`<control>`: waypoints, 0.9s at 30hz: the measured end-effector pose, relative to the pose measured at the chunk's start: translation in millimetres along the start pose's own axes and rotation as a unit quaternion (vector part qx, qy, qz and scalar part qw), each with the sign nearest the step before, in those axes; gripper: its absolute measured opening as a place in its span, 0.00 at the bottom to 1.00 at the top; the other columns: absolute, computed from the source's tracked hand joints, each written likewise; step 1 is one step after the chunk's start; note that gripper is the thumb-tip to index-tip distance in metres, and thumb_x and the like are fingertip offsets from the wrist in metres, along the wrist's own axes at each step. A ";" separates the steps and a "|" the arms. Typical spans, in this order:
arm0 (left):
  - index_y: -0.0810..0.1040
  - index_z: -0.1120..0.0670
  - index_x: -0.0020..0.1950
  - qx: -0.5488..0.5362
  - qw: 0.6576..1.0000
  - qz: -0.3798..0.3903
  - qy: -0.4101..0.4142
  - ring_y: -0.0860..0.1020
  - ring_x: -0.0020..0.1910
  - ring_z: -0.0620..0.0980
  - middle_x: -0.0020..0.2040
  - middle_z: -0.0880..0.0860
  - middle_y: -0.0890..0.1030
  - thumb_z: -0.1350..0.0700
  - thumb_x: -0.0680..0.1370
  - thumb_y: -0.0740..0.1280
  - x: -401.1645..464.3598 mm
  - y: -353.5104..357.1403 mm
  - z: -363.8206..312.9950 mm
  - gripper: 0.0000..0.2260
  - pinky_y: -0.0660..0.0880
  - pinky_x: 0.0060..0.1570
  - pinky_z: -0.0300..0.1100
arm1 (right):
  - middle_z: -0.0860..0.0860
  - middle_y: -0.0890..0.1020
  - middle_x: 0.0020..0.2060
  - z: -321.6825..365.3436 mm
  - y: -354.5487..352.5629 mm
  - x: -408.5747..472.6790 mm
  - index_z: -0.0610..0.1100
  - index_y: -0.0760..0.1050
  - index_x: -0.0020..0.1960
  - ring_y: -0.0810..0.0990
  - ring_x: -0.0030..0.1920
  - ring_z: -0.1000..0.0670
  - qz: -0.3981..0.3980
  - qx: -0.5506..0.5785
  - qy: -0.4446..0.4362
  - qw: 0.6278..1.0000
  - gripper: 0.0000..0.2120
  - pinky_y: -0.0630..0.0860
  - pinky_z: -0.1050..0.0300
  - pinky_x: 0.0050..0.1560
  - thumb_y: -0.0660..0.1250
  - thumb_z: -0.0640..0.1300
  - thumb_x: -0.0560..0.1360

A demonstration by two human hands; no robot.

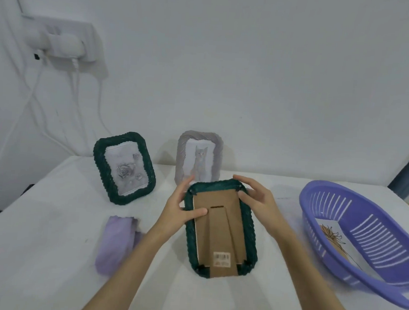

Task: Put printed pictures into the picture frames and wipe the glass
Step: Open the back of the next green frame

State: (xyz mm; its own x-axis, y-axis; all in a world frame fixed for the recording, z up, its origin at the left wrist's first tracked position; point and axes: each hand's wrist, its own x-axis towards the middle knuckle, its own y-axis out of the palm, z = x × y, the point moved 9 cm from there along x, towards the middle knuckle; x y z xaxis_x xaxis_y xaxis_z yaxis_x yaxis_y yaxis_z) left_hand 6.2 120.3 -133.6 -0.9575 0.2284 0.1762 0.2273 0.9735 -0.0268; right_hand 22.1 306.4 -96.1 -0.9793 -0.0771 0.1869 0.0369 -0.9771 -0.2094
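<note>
Head view, looking down at a white table (pixel 44 252). A dark green frame (pixel 219 227) lies face down at centre, its brown cardboard backing (pixel 217 231) and folded easel stand upward, a barcode sticker (pixel 221 259) near the lower edge. The left hand (pixel 182 202) holds the frame's upper left edge, thumb pressed on the backing. The right hand (pixel 256 198) holds the upper right corner, fingers curved over the rim, thumb at the backing's corner; both grips are narrow, closed on the frame. Behind stand a second green frame with a rose print (pixel 124 168) and a grey frame with a cat print (pixel 199 159). A folded lilac cloth (pixel 116 241) lies left of the hands. At right, a purple slotted basket (pixel 363 240) contains a printed flower picture (pixel 336 241).
</note>
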 end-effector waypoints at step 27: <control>0.71 0.53 0.67 0.383 0.917 -0.023 -0.107 0.65 0.63 0.55 0.60 0.55 0.73 0.46 0.73 0.69 -16.9 -40.3 79.2 0.25 0.64 0.62 0.44 | 0.50 0.73 0.57 -95.5 44.2 -23.5 0.52 0.73 0.64 0.67 0.61 0.50 -0.085 -0.354 0.118 0.924 0.17 0.56 0.54 0.53 0.62 0.52 0.75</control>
State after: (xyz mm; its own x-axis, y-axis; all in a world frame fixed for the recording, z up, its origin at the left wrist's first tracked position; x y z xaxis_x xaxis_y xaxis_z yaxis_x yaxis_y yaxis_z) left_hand -0.8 78.4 -213.5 -0.9946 0.1040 -0.0010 0.0727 0.6881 -0.7220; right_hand 27.7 283.9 -201.4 -0.9784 0.1918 0.0775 -0.1781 -0.5907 -0.7870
